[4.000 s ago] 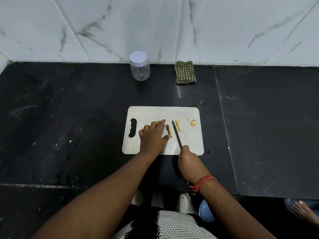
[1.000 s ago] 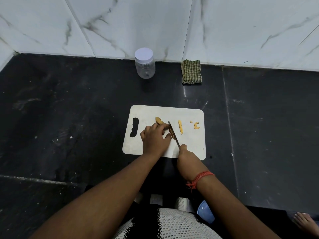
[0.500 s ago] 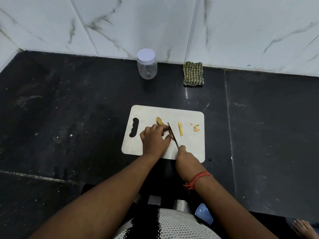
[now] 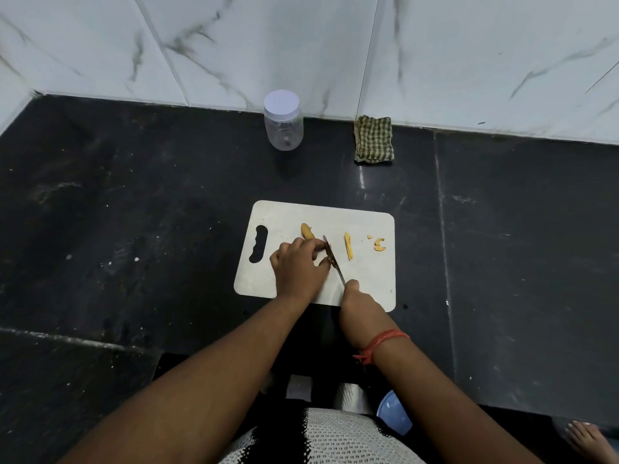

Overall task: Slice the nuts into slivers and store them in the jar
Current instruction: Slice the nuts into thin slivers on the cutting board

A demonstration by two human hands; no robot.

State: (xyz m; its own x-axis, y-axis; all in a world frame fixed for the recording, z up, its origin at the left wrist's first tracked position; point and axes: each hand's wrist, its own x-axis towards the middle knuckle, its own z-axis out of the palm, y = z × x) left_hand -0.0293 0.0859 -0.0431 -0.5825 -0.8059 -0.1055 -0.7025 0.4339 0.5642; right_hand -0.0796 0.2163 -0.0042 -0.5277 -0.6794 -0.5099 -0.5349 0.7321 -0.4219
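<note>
A white cutting board [image 4: 368, 286] lies on the black counter. My left hand [image 4: 298, 267] pinches a nut piece against the board, mostly hidden under my fingertips. My right hand [image 4: 360, 306] grips a knife [image 4: 333, 259] by its handle, the blade lying against that nut beside my left fingers. A whole nut [image 4: 307, 231] lies just beyond my left hand. A long sliver [image 4: 348, 246] and small bits [image 4: 379, 244] lie to the right on the board. A clear jar [image 4: 283, 120] with a white lid on stands at the back wall.
A folded green checked cloth [image 4: 374, 139] lies against the marble wall to the right of the jar. A blue bowl [image 4: 394, 416] shows below the counter edge near my body, and a bare foot [image 4: 589, 440] at the bottom right.
Four seconds ago the knife lay off to the right of the nut; now its blade is on the nut held by my left fingers. The whole nut has come into view beyond my hand.
</note>
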